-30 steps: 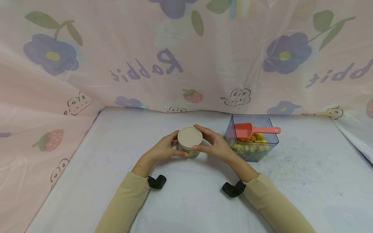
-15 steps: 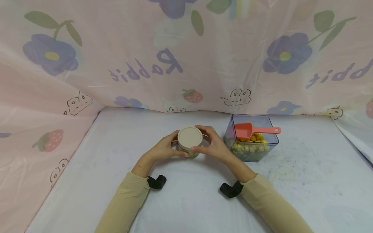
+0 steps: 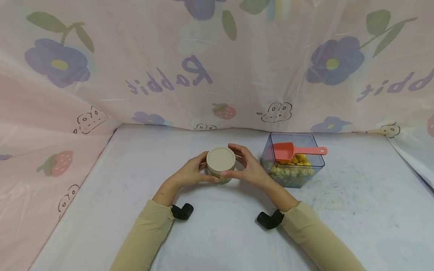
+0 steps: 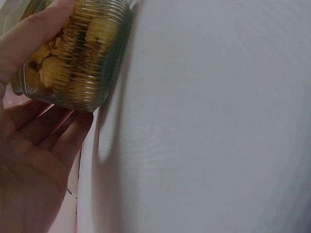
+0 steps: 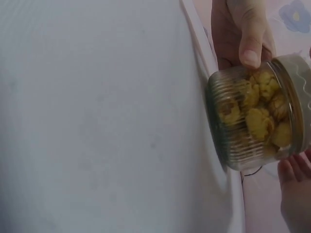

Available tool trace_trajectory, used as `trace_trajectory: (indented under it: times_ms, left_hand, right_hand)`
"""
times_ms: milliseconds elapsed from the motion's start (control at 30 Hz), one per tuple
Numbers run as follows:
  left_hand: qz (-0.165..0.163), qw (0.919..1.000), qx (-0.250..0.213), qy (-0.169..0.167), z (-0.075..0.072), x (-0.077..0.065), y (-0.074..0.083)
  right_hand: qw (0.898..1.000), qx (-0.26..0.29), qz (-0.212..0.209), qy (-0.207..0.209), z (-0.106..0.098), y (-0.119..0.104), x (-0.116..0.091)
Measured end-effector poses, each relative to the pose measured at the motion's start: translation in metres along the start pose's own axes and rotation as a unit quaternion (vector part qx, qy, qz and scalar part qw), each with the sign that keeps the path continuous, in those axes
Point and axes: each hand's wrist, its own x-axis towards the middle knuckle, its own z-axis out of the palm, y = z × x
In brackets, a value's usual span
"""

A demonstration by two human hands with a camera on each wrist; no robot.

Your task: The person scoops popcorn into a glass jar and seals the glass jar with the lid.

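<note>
A ribbed glass jar (image 4: 104, 58) with a cream lid (image 3: 221, 160) stands on the white table, and yellow popcorn-like pieces (image 5: 260, 124) show through its side. My left hand (image 3: 186, 175) holds the jar's glass body, thumb at the front and fingers round the far left side. From the other side, my right hand (image 3: 252, 171) grips the lid's rim, its thumb at the front and its fingers behind. The far fingertips are partly hidden by the lid in the head view. In the right wrist view, only part of my right hand (image 5: 296, 194) shows below the lid.
Right of the jar stands a clear bluish square container (image 3: 305, 139) partly filled with similar yellow pieces. A coral-red scoop (image 3: 284, 151) lies across its top, its handle over the right rim. A printed pink curtain (image 3: 162, 101) borders the table (image 3: 217, 233) at the back and left.
My right hand's thumb has slid a little to the left along the lid's rim, and its fingers have shifted slightly behind. The jar and left hand have kept their place.
</note>
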Motion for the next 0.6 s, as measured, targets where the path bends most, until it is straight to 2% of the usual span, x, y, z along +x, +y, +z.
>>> trace_trajectory:
  times_ms: [200,300,467,600]
  left_hand:
    - [0.002,1.0,-0.002,-0.005,-0.0001,0.0002,-0.0002]
    - [0.004,0.9999,-0.006,-0.008,-0.0002,0.0007,-0.0006]
    - [0.007,0.9999,-0.008,-0.008,-0.0004,0.0007,-0.0005]
    - [0.006,0.9999,-0.008,-0.006,-0.0002,0.0006,-0.0014]
  right_hand:
    - [0.996,0.042,-0.052,-0.058,-0.0074,0.0036,-0.0001]
    - [0.993,0.056,-0.064,-0.079,-0.0096,0.0039,-0.0005]
    - [0.992,0.062,-0.061,-0.093,-0.0107,0.003,-0.0008]
    - [0.992,0.057,-0.064,-0.088,-0.0104,0.0022,-0.0003]
